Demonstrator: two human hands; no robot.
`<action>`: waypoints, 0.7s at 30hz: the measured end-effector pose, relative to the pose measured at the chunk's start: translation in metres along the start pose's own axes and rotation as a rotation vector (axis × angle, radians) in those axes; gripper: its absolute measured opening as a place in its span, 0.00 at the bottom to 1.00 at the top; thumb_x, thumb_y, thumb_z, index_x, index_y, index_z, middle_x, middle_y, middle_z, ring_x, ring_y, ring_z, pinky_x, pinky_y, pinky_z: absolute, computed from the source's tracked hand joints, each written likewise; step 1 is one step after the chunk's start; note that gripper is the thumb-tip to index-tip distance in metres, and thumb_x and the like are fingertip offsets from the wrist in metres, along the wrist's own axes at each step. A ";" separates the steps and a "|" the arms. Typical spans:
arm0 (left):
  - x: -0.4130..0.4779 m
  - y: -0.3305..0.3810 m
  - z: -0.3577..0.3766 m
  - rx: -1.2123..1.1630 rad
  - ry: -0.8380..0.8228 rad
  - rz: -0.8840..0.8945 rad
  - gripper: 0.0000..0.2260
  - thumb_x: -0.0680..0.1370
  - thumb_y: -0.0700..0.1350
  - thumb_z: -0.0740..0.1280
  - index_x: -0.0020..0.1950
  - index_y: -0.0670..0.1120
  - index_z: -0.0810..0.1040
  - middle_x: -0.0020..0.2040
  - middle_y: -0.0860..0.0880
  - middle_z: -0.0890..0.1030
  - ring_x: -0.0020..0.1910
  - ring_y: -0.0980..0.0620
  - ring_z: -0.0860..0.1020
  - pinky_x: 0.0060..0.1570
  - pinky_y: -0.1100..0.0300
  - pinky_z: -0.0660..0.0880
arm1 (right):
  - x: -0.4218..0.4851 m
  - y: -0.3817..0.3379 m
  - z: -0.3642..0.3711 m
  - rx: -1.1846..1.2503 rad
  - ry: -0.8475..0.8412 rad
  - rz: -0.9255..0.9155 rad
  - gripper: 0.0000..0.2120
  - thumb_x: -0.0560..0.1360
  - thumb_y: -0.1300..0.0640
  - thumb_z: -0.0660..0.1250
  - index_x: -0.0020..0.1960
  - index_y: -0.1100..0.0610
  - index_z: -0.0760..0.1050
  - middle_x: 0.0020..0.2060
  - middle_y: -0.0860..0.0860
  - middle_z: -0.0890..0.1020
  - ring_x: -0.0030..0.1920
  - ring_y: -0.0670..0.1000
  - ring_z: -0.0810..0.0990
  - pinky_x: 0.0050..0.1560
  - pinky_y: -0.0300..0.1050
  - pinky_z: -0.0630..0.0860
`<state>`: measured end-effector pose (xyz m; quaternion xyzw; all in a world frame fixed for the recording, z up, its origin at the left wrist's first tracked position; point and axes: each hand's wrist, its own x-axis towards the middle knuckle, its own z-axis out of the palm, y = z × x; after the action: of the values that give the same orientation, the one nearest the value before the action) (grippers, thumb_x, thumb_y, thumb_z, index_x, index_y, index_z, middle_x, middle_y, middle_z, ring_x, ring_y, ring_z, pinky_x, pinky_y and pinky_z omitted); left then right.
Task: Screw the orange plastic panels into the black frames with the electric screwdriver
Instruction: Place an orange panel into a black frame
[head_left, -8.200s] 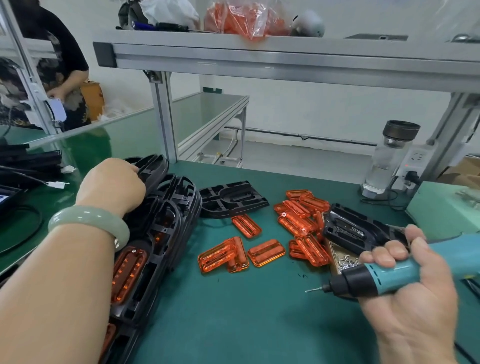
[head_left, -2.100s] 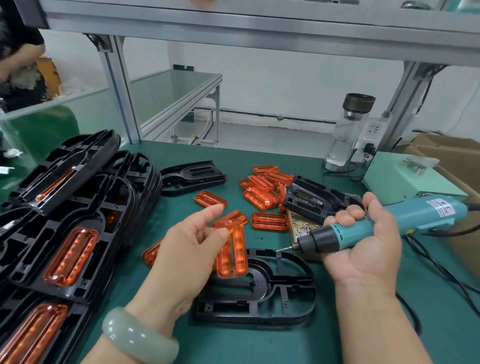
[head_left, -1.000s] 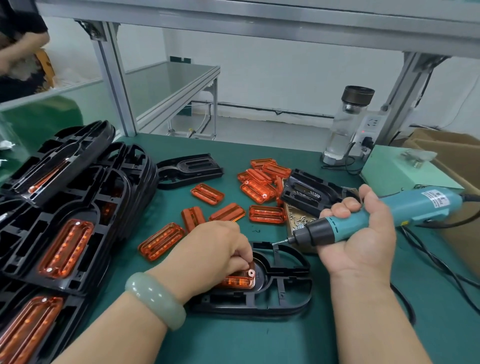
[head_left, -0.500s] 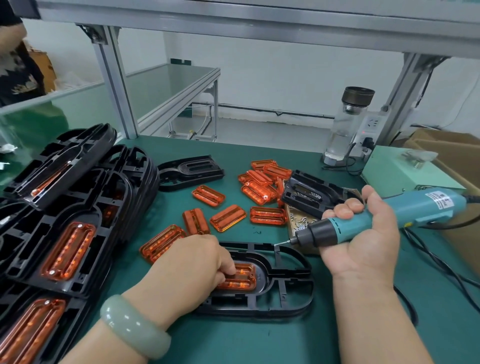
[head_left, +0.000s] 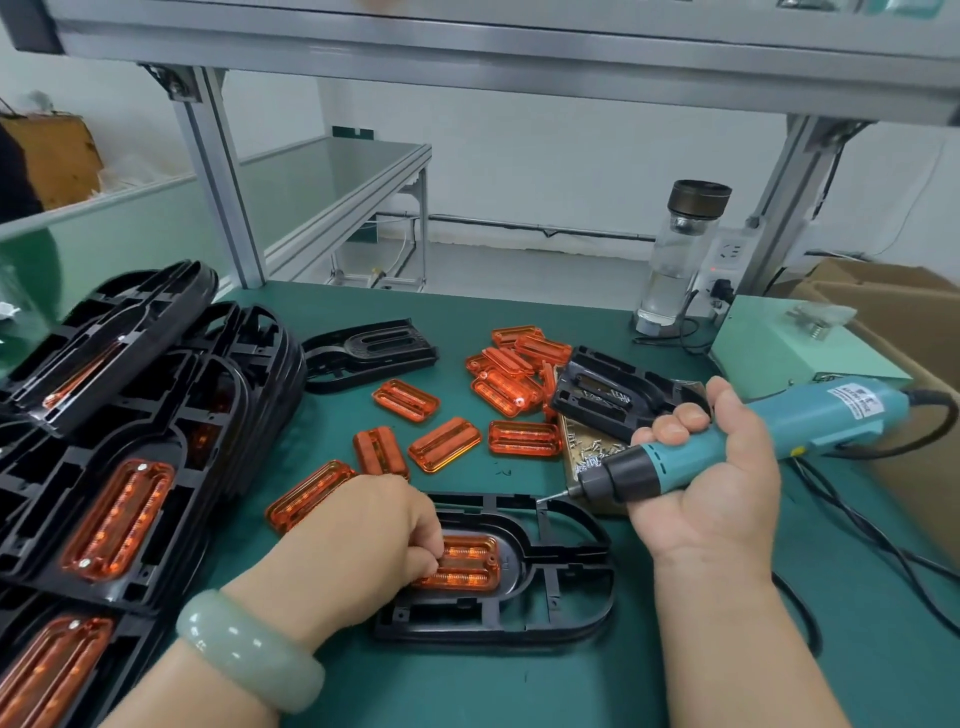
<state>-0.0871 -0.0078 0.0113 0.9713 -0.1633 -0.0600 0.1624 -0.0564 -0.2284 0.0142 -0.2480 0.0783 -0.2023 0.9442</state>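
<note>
Left hand (head_left: 363, 535) holds an unscrewed panel (head_left: 470, 564) in a frame (head_left: 561, 597), right hand (head_left: 717, 483) grips screwdriver (head_left: 810, 415); many loose panels (head_left: 444, 444) remain

panel (head_left: 465, 566) in frame (head_left: 550, 608)

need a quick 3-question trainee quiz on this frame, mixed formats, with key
1. True or false: the right hand grips the electric screwdriver.
2. The orange panel that the left hand holds is: A) seated in the black frame; B) lifted in mid-air; C) snapped in two.
3. Is the screwdriver's bit touching the orange panel yet?
Key: 1 true; 2 A; 3 no, its tip is over the frame's far rim, apart from the panel.
</note>
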 end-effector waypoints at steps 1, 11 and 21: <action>0.000 0.000 -0.002 -0.006 -0.016 0.001 0.08 0.75 0.50 0.68 0.35 0.56 0.77 0.38 0.59 0.78 0.38 0.64 0.74 0.33 0.74 0.67 | 0.000 0.000 0.000 0.000 0.000 0.003 0.01 0.78 0.57 0.63 0.48 0.51 0.73 0.28 0.44 0.72 0.25 0.44 0.70 0.36 0.38 0.68; 0.060 0.048 -0.014 -0.192 0.208 0.167 0.09 0.77 0.47 0.65 0.56 0.54 0.80 0.51 0.58 0.82 0.49 0.61 0.76 0.47 0.75 0.64 | -0.002 -0.002 0.003 -0.034 -0.007 0.029 0.03 0.79 0.58 0.62 0.48 0.51 0.71 0.27 0.44 0.71 0.25 0.44 0.69 0.34 0.37 0.68; 0.130 0.097 -0.010 0.209 -0.115 0.359 0.07 0.78 0.42 0.63 0.46 0.48 0.80 0.33 0.52 0.73 0.39 0.48 0.71 0.43 0.56 0.69 | -0.003 0.001 0.006 -0.014 -0.013 0.101 0.04 0.80 0.58 0.60 0.49 0.50 0.72 0.27 0.44 0.70 0.23 0.43 0.68 0.28 0.37 0.71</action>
<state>0.0077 -0.1354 0.0454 0.9331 -0.3482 -0.0681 0.0593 -0.0575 -0.2242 0.0192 -0.2516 0.0860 -0.1523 0.9519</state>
